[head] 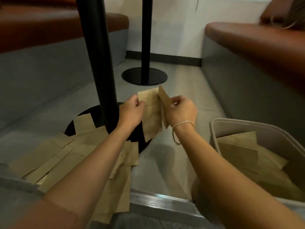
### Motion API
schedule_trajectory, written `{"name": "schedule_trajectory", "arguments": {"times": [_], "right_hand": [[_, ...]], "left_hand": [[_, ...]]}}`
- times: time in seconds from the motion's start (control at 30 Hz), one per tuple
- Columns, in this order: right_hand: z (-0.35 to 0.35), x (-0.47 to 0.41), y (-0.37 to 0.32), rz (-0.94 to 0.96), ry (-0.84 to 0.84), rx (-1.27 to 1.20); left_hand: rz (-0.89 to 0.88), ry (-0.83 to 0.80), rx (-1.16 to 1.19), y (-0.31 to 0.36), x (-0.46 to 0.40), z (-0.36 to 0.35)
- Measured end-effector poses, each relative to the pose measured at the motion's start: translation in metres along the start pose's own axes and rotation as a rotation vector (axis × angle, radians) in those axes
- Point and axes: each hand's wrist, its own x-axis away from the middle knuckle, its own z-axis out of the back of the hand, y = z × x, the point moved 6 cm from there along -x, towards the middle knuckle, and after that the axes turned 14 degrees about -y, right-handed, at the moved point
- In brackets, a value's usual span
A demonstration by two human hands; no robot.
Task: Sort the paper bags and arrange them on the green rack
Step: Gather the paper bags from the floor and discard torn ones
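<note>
A: What are the hands doing?

B: Both are raised over the floor [173,156], each pinching a flat brown paper bag. The left hand [132,111] nips the upper left corner of the wider bag [151,116] between thumb and curled fingers. The right hand [182,111] pinches the edge of a second, narrower bag [164,98], which stands turned nearly edge-on and leans against the first one.

A: So the two bags touch?

B: Yes, they overlap between the hands, the narrow one in front on the right side.

A: Where are the other bags?

B: A loose spread of bags [69,156] lies on the floor below and to the left of the left hand, under that forearm, some of them overlapping the round black base [89,113] of a table post [97,52]. More bags [254,161] sit in a pale grey bin [257,126] just right of the right forearm.

A: Anything on the wrists?

B: A thin bracelet [183,123] on the right wrist.

A: And farther out?

B: Beyond the hands stands a second black post [146,35] on its own round base. Brown cushioned seats [247,37] run along both sides.
</note>
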Motion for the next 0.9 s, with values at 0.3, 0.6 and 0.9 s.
{"name": "schedule_trajectory", "arguments": {"times": [0.3, 0.6, 0.9], "right_hand": [[0.183, 0.018, -0.059, 0.020, 0.153, 0.152], [0.231, 0.060, -0.021, -0.286, -0.250, 0.483], [0.225, 0.060, -0.048, 0.041, -0.237, 0.593]], "left_hand": [[-0.188, -0.008, 0.300, 0.153, 0.017, -0.004], [-0.247, -0.151, 0.245, 0.201, 0.046, -0.049], [-0.267, -0.429, 0.252, 0.204, 0.071, -0.101]]}}
